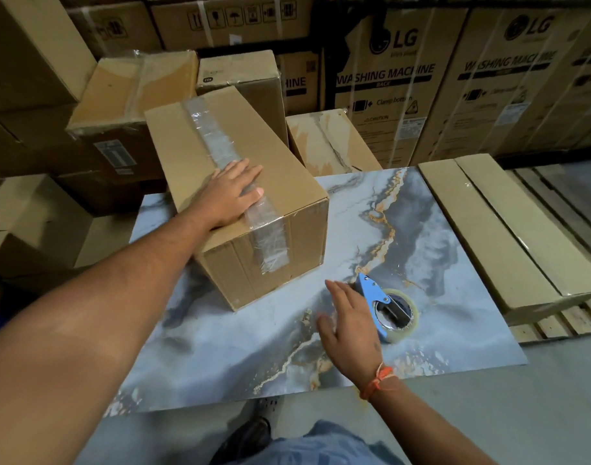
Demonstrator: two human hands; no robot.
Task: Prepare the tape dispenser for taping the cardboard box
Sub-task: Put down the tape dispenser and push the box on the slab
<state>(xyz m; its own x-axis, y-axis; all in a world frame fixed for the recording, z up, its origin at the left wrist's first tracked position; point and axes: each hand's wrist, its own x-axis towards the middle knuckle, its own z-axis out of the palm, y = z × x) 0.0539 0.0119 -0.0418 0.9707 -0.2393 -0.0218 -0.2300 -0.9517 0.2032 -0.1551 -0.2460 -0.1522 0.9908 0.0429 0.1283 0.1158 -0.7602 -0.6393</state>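
Observation:
A brown cardboard box (280,182) stands on the marbled blue-grey table (438,243), a strip of clear tape running along its top seam and down its front face. My left hand (228,196) lies flat on the box top, palm down on the tape, fingers spread. The tape dispenser (386,305), blue metal frame with a roll of clear tape, lies on the table to the right of the box. My right hand (349,322) hovers just left of the dispenser, fingers apart, touching or nearly touching its frame and holding nothing.
A long flat carton (495,236) lies along the table's right edge over a wooden pallet (562,213). Stacked cartons, some printed as washing machine boxes (388,85), fill the back and left. My shoe (247,434) shows below the table's front edge.

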